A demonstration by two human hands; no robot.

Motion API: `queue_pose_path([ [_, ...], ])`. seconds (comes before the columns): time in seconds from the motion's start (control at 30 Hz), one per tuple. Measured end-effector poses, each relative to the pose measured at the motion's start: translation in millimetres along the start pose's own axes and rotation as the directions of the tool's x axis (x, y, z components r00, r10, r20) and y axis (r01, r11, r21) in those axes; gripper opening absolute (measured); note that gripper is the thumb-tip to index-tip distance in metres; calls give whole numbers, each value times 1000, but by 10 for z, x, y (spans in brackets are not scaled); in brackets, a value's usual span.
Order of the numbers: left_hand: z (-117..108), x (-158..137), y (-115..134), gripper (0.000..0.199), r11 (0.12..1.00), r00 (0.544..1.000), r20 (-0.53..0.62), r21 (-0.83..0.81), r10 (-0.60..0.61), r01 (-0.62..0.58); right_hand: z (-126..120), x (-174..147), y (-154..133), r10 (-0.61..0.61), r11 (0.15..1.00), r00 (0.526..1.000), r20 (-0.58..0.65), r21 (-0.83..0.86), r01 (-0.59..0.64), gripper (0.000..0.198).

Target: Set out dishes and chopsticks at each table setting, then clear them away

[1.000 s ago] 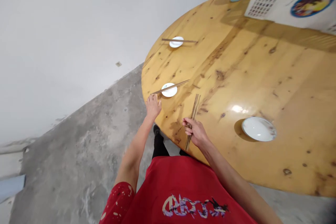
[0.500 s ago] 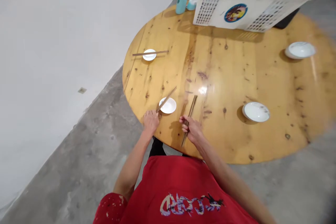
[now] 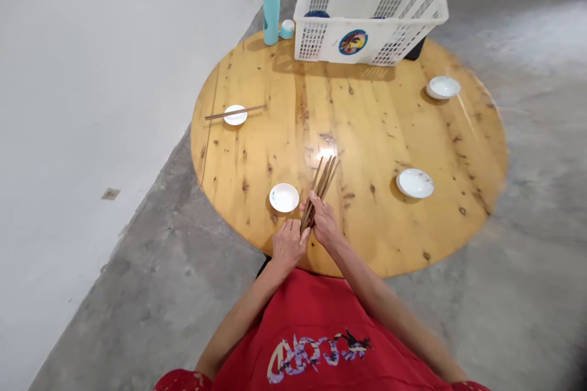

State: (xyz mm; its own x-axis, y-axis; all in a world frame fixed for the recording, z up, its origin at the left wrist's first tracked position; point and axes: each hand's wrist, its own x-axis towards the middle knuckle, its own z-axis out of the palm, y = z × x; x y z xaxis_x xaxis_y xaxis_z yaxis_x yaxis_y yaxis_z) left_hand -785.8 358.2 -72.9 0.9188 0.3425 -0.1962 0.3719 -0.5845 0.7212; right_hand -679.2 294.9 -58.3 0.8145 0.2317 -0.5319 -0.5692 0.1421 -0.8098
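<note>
Several brown chopsticks (image 3: pixel 323 178) are gathered in a slightly fanned bundle over the near edge of the table. My right hand (image 3: pixel 324 221) is closed around the middle of the bundle. At its lower end my left hand (image 3: pixel 290 243) grips the chopsticks, its fingers touching or nearly touching the right hand. Just left of the bundle sits a small white bowl (image 3: pixel 284 198) with nothing across it. Farther left, a pair of chopsticks (image 3: pixel 257 108) rests across a small white dish (image 3: pixel 235 116).
The round wooden table (image 3: pixel 367 116) also bears a white bowl (image 3: pixel 415 183) at right and another bowl (image 3: pixel 443 87) beyond it. At the back stand a white plastic basket (image 3: pixel 371 43), a turquoise bottle (image 3: pixel 271 15) and its cap (image 3: pixel 287 29). A white wall (image 3: pixel 92 73) rises at left.
The chopsticks in my left hand have come off the near bowl and joined those in my right hand. My hands have drawn together. The view has shifted, showing more of the table's right side.
</note>
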Motion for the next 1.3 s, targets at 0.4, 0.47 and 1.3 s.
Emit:
queue_pose_path([
  [0.4,91,300,131,56,742,969,35,-637,-244,210,21,77,-387,61,913,980,188,387,-131,57],
  [0.47,60,347,208,61,679,967,61,-700,-249,219,-22,56,-485,74,916,972,224,370,-155,56],
  [1.3,-2709,3352,-1662,38,799,983,-160,601,91,24,869,-110,3,-14,963,916,-400,243,121,46],
])
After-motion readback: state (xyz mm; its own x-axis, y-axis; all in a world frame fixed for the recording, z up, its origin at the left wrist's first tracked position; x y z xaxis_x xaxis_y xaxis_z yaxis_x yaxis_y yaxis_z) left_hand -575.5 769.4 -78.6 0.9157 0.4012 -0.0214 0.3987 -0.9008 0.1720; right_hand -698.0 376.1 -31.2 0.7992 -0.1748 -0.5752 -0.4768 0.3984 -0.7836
